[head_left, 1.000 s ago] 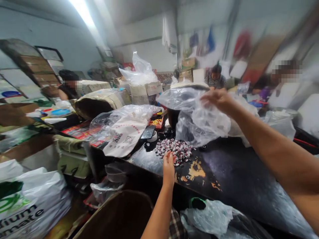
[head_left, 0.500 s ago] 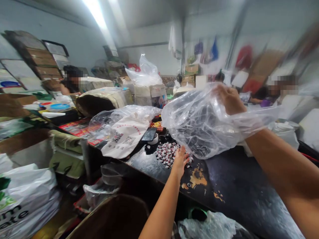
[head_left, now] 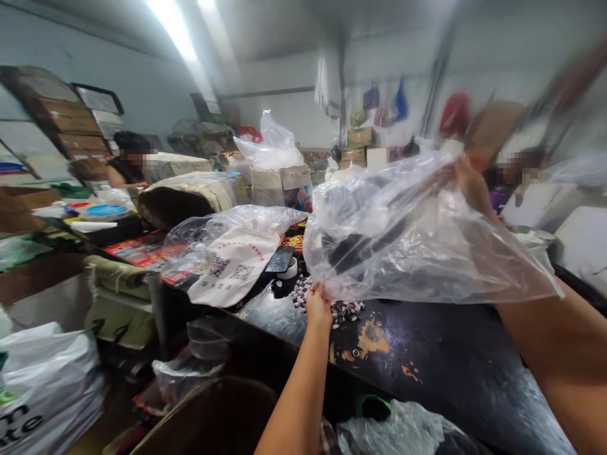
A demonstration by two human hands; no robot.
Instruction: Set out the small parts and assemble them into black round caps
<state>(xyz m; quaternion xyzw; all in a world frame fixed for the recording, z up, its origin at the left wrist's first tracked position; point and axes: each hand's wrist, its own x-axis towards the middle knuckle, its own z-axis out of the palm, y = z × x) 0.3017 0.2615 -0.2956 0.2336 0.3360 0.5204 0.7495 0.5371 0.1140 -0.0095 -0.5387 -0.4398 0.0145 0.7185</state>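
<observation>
A large clear plastic bag (head_left: 403, 253) is stretched out above the black table. My right hand (head_left: 472, 183) grips its upper right part, partly seen through the film. At the bag's lower left edge, the fingers of my left hand (head_left: 318, 308) are closed on the plastic. Below and around that hand lies a pile of small white and dark red pieces (head_left: 348, 311), partly covered by the hand and the bag. Just left of the pile are a white roll (head_left: 288, 270) and a small black round thing (head_left: 279, 289).
A phone (head_left: 281, 259) and a printed white sack (head_left: 232, 268) lie to the left on the black table (head_left: 446, 354). Cartons (head_left: 279, 186) stand behind. A crumpled plastic bag (head_left: 393, 430) is below the near edge. One person sits far left, another far right.
My left hand has moved left from the pile, closing on the bag's edge. My right hand has moved right, and the bag is spread wider.
</observation>
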